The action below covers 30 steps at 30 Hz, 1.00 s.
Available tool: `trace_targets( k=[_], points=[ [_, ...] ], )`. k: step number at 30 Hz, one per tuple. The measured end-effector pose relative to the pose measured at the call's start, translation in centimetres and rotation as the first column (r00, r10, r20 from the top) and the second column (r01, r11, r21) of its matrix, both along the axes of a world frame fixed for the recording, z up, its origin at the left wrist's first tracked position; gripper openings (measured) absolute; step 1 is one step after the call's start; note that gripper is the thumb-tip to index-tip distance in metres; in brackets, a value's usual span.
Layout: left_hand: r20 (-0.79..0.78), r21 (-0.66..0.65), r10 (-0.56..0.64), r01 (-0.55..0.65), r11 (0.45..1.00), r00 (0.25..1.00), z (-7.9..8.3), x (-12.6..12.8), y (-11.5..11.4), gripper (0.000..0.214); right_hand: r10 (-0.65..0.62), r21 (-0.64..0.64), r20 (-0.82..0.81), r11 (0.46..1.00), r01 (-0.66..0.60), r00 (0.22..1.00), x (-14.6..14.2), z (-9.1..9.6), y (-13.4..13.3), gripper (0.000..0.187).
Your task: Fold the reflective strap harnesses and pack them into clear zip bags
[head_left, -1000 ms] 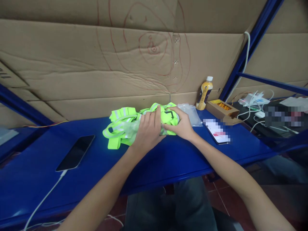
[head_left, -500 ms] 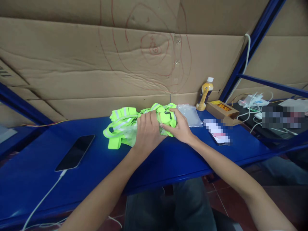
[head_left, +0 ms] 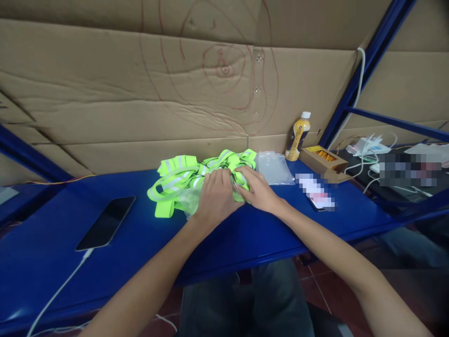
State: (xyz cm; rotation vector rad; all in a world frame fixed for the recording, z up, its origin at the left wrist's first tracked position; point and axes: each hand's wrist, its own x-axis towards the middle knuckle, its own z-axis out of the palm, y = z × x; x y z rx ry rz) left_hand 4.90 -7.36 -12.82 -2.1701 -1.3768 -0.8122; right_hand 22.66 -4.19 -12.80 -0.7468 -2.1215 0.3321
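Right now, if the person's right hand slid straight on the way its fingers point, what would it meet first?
The right hand would likely push into the neon reflective straps it already grips; the left hand sits just beside that line.

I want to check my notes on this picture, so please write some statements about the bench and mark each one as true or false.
1. The left hand and the right hand both touch the neon green straps. True.
2. The dark phone left of the straps has a white cable plugged in. True.
3. The right hand holds the phone. False: it is on the straps, and the phone lies apart on the blue bench.
4. A yellow bottle stands upright by the cardboard wall. True.
5. The bottle stands left of the straps. False: it stands to their right, at the back.
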Motion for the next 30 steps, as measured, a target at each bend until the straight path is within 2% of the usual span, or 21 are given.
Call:
trace_targets(
  k=[3, 5, 7, 10, 12, 14, 17, 20, 22, 24, 25, 28, 29, 30],
  points=[
    [0.078, -0.051, -0.02, 0.024, 0.998, 0.997, -0.4, 0.1, 0.1, 0.051, -0.097, -0.127, 0.021, 0.987, 0.099, 0.995, -0.1, 0.0, -0.3, 0.037],
    [0.113, -0.089, -0.018, 0.028, 0.996, 0.993, -0.2, -0.2, 0.4, 0.057, -0.082, -0.179, 0.016, 0.98, 0.084, 0.997, 0.4, 0.6, -0.2, 0.038],
    [0.134, -0.11, -0.009, 0.024, 0.994, 0.991, 0.2, -0.7, 0.8, 0.065, 0.041, -0.219, -0.054, 0.974, -0.052, 0.998, 1.2, 1.6, 0.0, 0.035],
    [0.165, -0.087, -0.042, 0.057, 0.995, 0.985, 0.7, -1.6, 1.4, 0.074, 0.23, -0.318, -0.221, 0.902, -0.293, 0.948, 2.1, 2.8, 0.6, 0.039],
    [0.164, -0.065, -0.087, 0.099, 0.993, 0.983, 0.7, -1.8, 1.5, 0.073, 0.26, -0.327, -0.267, 0.881, -0.341, 0.928, 2.2, 2.9, 0.9, 0.04],
    [0.143, -0.068, -0.12, 0.131, 0.989, 0.982, 0.5, -1.6, 1.4, 0.066, 0.208, -0.29, -0.249, 0.916, -0.278, 0.946, 1.7, 2.5, 0.9, 0.036],
    [0.097, -0.08, -0.13, 0.138, 0.987, 0.987, 0.2, -1.2, 1.0, 0.052, 0.057, -0.234, -0.212, 0.966, -0.107, 0.976, 0.2, 1.3, 0.4, 0.027],
    [0.06, -0.059, -0.128, 0.131, 0.99, 0.99, 0.1, -0.8, 0.7, 0.042, -0.036, -0.227, -0.231, 0.974, -0.018, 0.972, -1.0, 0.5, -0.3, 0.024],
    [0.042, -0.048, -0.135, 0.137, 0.989, 0.99, 0.2, -0.7, 0.6, 0.039, -0.08, -0.278, -0.276, 0.961, 0.0, 0.958, -1.3, 0.6, -0.5, 0.023],
    [0.054, -0.032, -0.132, 0.133, 0.991, 0.99, 0.4, -0.8, 0.7, 0.042, -0.073, -0.362, -0.351, 0.93, -0.063, 0.934, -0.8, 1.1, -0.5, 0.026],
    [0.072, -0.021, -0.126, 0.128, 0.992, 0.989, 0.4, -0.9, 0.7, 0.045, -0.027, -0.407, -0.389, 0.901, -0.146, 0.921, -0.4, 1.4, -0.4, 0.03],
    [0.15, 0.02, -0.124, 0.123, 0.992, 0.981, 0.7, -1.1, 0.9, 0.057, 0.192, -0.504, -0.449, 0.752, -0.425, 0.873, 1.0, 2.4, 0.2, 0.041],
    [0.165, 0.024, -0.132, 0.13, 0.991, 0.977, 0.7, -1.1, 0.9, 0.06, 0.236, -0.519, -0.449, 0.716, -0.467, 0.862, 1.3, 2.6, 0.3, 0.041],
    [0.172, 0.019, -0.14, 0.138, 0.99, 0.975, 0.7, -1.0, 0.8, 0.062, 0.25, -0.523, -0.441, 0.709, -0.473, 0.862, 1.4, 2.7, 0.4, 0.04]
  ],
)
